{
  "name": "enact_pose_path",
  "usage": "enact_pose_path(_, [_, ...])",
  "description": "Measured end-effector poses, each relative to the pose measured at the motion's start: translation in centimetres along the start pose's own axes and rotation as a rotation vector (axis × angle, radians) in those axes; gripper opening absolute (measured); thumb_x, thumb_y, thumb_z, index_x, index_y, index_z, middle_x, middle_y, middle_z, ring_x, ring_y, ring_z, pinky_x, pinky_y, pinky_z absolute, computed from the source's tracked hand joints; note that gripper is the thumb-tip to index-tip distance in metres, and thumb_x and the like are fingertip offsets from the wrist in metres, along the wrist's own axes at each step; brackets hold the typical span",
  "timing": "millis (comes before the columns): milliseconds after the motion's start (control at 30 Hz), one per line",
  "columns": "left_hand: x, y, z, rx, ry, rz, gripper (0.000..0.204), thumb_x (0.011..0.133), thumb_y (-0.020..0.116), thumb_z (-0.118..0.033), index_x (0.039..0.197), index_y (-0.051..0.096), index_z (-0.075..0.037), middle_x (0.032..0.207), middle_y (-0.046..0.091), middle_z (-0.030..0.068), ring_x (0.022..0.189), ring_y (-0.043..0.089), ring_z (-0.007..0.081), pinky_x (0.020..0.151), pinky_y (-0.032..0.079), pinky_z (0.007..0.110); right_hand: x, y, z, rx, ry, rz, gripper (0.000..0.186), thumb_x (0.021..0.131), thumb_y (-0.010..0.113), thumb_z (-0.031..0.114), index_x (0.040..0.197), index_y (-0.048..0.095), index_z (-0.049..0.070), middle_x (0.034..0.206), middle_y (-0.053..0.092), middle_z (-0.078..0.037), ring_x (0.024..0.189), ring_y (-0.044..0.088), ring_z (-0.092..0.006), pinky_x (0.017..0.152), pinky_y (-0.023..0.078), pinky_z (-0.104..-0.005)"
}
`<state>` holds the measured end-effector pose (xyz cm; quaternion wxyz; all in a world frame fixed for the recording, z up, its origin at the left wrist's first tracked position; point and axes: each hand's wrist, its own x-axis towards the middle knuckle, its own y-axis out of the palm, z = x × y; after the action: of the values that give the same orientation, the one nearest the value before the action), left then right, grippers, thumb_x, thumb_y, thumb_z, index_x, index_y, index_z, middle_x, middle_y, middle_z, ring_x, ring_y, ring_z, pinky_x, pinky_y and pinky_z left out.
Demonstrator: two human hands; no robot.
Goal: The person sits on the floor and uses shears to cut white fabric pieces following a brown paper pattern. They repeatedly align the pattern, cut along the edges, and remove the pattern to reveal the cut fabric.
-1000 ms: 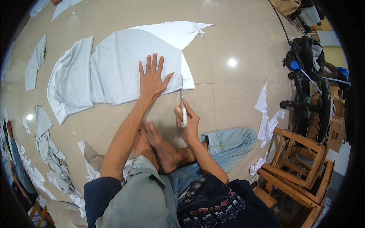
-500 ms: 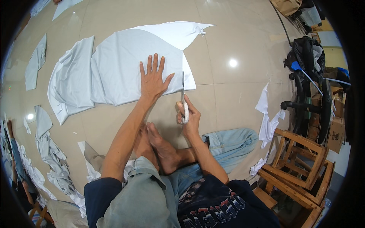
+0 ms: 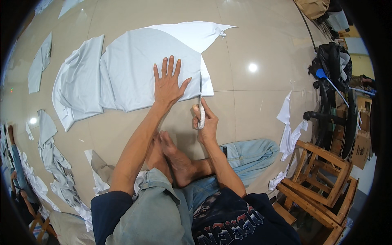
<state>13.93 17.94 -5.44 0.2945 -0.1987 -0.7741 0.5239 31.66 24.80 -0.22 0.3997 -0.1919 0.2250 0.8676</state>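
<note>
A large light grey-white cloth [image 3: 134, 61] lies on the floor before me, partly over a whiter layer [image 3: 194, 34] that shows at its far right. My left hand [image 3: 168, 83] rests flat on the cloth, fingers spread. Just right of it, my right hand [image 3: 207, 120] grips scissors [image 3: 201, 116] with white-wrapped handles. Their blades point away from me along the cloth's right edge, beside a narrow white strip [image 3: 207, 83]. Part of the blades is hidden in the cloth.
Loose cloth scraps [image 3: 53, 143] lie at the left, and white scraps [image 3: 288, 126] at the right. Wooden stools [image 3: 322, 175], a black chair base [image 3: 326, 116] and cardboard boxes [image 3: 361, 149] stand at the right. Another person's arm [image 3: 26, 200] shows at the far left edge.
The whole view has shifted slightly, moving the cloth and both hands a little to the right in the picture. My left hand stays flat; the scissors remain at the cloth's right edge.
</note>
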Motion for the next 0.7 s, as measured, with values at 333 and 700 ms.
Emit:
enact_pose_path(333, [0.1, 0.0, 0.0, -0.007, 0.001, -0.007, 0.075, 0.101, 0.049, -0.057, 0.159, 0.037, -0.012, 0.168, 0.027, 0.0144, 0.156, 0.019, 0.0343, 0.124, 0.010, 0.063, 0.8, 0.9, 1.2, 0.016, -0.015, -0.001, 0.062, 0.089, 0.082, 0.014, 0.144, 0.057, 0.001, 0.096, 0.067, -0.002, 0.053, 0.052, -0.0055, 0.042, 0.039, -0.0219])
enact_pose_path(700, [0.0, 0.1, 0.0, -0.014, 0.000, -0.005, 0.075, 0.101, 0.049, -0.056, 0.160, 0.035, -0.012, 0.168, 0.026, 0.0148, 0.156, 0.018, 0.0350, 0.124, 0.010, 0.064, 1.8, 1.3, 1.4, -0.012, -0.016, -0.002, 0.062, 0.088, 0.083, 0.014, 0.144, 0.057, 0.002, 0.087, 0.066, -0.001, 0.051, 0.052, -0.0057, 0.043, 0.040, -0.0217])
